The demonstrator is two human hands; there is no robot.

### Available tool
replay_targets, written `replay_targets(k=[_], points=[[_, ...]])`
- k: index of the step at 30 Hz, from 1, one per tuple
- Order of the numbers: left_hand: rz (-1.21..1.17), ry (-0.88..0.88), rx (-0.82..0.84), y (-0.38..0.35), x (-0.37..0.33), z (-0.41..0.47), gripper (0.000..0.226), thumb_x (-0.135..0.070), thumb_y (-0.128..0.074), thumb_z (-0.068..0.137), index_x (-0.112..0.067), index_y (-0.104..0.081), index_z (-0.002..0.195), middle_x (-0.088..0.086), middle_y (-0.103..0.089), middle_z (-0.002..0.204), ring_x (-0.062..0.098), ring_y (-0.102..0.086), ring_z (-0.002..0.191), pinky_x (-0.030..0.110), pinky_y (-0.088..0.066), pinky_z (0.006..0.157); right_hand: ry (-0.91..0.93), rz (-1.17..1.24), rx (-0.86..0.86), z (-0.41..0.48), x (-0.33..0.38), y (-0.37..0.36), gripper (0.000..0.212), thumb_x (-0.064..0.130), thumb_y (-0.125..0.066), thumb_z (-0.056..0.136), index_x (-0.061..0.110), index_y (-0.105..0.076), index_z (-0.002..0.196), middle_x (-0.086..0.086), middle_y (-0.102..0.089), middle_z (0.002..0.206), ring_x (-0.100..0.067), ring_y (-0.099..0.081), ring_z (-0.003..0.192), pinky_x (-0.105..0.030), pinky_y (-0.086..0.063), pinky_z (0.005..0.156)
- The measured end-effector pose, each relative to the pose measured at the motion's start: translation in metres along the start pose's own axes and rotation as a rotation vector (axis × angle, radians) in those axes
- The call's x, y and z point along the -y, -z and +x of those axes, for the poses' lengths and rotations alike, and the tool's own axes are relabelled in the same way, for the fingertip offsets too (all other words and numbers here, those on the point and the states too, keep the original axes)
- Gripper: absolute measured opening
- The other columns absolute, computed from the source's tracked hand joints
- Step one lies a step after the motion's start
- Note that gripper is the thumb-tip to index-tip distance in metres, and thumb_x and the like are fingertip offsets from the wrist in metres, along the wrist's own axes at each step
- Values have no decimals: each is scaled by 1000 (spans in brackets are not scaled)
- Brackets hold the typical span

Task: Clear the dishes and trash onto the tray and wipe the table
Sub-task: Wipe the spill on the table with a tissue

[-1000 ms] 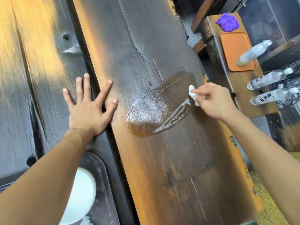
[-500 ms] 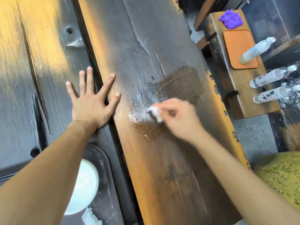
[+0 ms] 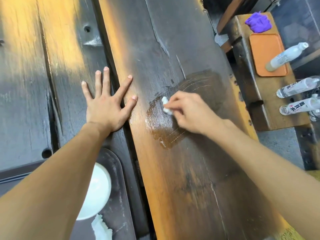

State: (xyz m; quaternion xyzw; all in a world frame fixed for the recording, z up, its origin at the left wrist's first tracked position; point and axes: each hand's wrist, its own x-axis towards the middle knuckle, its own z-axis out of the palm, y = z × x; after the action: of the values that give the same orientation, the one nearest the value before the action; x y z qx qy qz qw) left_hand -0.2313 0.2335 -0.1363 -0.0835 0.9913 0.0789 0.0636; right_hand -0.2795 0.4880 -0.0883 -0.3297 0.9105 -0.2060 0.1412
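My right hand (image 3: 189, 112) pinches a small white wad of tissue (image 3: 166, 106) and presses it onto the dark wooden table (image 3: 173, 40). Around the wad lies a shiny wet patch (image 3: 162, 125). My left hand (image 3: 108, 103) rests flat on the table with its fingers spread, just left of the patch. At the lower left a dark tray (image 3: 119, 196) carries a white plate (image 3: 98, 191) and a crumpled white napkin (image 3: 101, 228); my left forearm covers part of the plate.
A lower wooden bench (image 3: 270, 108) stands to the right. On it are an orange tray (image 3: 265, 51), a purple cloth (image 3: 258, 22) and three clear bottles (image 3: 287, 56) (image 3: 297, 87) (image 3: 299, 106). A gap runs between the table planks under my left hand.
My right hand has swept the tissue from the table's right edge leftward across the wet patch. My left hand has stayed flat in place.
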Motion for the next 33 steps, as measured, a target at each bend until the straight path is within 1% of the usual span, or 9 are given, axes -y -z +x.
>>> replay_targets(k=[4, 8, 11, 14, 18, 20, 24, 28, 33], points=[[2, -1, 10, 1, 0, -1, 63, -76, -11, 94, -58, -4, 154, 13, 8, 170, 31, 11, 156, 67, 7, 119, 116, 97, 99, -50, 33, -32, 29, 3, -63, 81, 12, -76, 106, -3, -66, 96, -22, -61, 88, -30, -48, 84], [-10, 12, 66, 8, 2, 0, 63, -77, -14, 93, -61, -2, 153, 11, 13, 169, 30, 14, 156, 67, 8, 118, 74, 339, 249, -88, 69, -39, 34, 3, -58, 87, 15, -73, 115, 2, -64, 104, -11, -59, 92, -14, -41, 85], [-19, 3, 168, 15, 6, 3, 62, -76, -18, 94, -63, 1, 152, 8, 18, 169, 27, 17, 156, 64, 9, 119, -145, 391, -78, -67, 37, -16, 31, 3, -62, 88, 21, -76, 110, 6, -69, 98, -8, -64, 89, -22, -48, 87], [-7, -17, 230, 23, 14, 1, 61, -73, -20, 96, -61, -1, 153, 5, 17, 169, 26, 15, 156, 61, 6, 122, -370, 204, -349, -27, -22, 19, 27, 6, -63, 87, 19, -77, 106, -2, -71, 101, -18, -65, 97, -22, -46, 91], [-38, -27, 310, 36, 20, -10, 60, -66, -24, 99, -53, -11, 156, 4, 11, 170, 25, 9, 157, 60, -1, 122, -298, 7, -217, -19, -36, 14, 26, 4, -62, 85, 13, -77, 104, -7, -69, 101, -28, -64, 97, -24, -42, 88], [-75, -18, 338, 45, 22, -16, 59, -63, -26, 101, -49, -16, 157, 4, 5, 171, 25, 4, 157, 59, -5, 122, -134, -4, -136, -37, -11, -5, 27, 2, -62, 82, 13, -77, 102, -6, -67, 98, -28, -63, 91, -31, -47, 88], [-227, -3, 342, 63, 30, -28, 60, -59, -29, 102, -39, -23, 159, 9, -24, 167, 29, -21, 154, 50, -21, 123, 92, 140, 138, -87, 56, -40, 34, 2, -57, 83, 12, -74, 110, -3, -66, 102, -20, -59, 96, -20, -39, 92], [-294, 10, 270, 87, 44, -54, 59, -57, -31, 103, -28, -38, 154, 14, -58, 144, 38, -52, 132, 44, -40, 111, -178, 465, 228, -113, 92, -55, 32, 9, -57, 93, 23, -73, 116, 11, -63, 108, -7, -58, 97, -23, -46, 90], [-281, 20, 200, 109, 77, -116, 61, -56, -32, 99, -19, -51, 143, 12, -64, 137, 37, -59, 123, 46, -48, 101, -344, 620, 148, -134, 128, -60, 24, 17, -63, 91, 29, -75, 108, 17, -65, 105, -5, -65, 94, -33, -53, 92]])
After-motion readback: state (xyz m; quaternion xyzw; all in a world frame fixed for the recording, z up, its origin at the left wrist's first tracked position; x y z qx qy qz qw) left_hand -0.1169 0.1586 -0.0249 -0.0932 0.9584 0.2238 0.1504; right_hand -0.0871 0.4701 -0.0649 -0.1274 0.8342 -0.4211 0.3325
